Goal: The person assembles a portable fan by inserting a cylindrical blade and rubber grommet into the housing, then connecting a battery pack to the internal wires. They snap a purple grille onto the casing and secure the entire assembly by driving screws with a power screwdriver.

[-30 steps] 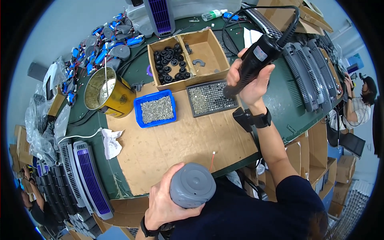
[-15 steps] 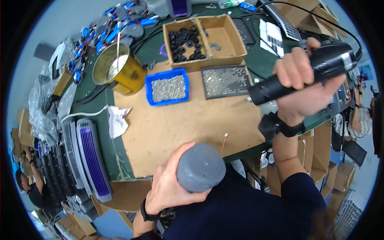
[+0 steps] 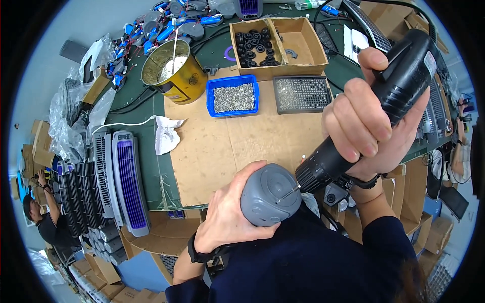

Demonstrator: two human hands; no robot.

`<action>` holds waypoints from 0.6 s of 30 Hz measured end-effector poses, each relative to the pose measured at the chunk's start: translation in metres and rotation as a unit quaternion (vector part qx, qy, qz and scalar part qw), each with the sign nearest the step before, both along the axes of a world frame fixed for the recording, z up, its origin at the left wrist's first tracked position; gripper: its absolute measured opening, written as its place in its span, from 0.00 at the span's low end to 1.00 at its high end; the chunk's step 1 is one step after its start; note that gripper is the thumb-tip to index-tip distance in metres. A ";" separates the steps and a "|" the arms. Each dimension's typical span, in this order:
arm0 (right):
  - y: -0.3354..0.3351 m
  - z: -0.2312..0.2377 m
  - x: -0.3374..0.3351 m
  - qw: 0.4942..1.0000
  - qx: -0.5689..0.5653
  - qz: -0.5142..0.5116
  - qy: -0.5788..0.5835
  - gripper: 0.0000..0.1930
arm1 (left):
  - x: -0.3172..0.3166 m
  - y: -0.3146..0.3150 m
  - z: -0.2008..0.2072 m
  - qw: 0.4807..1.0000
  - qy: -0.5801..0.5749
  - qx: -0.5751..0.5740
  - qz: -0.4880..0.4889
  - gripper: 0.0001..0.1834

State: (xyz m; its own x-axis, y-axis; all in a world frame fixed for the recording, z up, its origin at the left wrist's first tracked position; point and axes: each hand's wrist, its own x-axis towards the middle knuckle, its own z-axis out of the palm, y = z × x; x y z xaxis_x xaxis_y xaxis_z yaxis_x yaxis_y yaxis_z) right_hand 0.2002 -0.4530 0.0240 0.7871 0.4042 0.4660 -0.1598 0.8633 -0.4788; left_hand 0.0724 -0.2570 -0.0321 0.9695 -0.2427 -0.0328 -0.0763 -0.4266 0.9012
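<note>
My left hand (image 3: 222, 214) is closed around a rounded grey plastic housing (image 3: 262, 202), held just off the table's near edge with a round recessed face upward. My right hand (image 3: 366, 118) grips a black electric screwdriver (image 3: 406, 76), tilted down to the left. Its thin bit reaches the right side of the housing's upper face; whether a screw sits at its tip is too small to tell. Beyond my hands stand a blue bin of small silver screws (image 3: 208, 103) and a black perforated screw tray (image 3: 303, 109).
A brown cardboard sheet (image 3: 202, 166) covers the green table. Farther back are a yellow can (image 3: 194, 83) with a stick in it and a divided cardboard box (image 3: 303, 65) of black round parts. Purple-grilled units (image 3: 132, 187) stand at left; another person (image 3: 45, 217) is beyond them.
My right hand has brought the screwdriver down and left to the housing. The housing has turned in my left hand, showing its recessed face. The red wire beside it is out of sight.
</note>
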 end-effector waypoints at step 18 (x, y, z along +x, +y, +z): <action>0.014 -0.007 0.004 0.995 0.055 0.074 -0.046 0.25 | 0.004 0.003 -0.003 1.000 -0.025 0.004 -0.002 0.50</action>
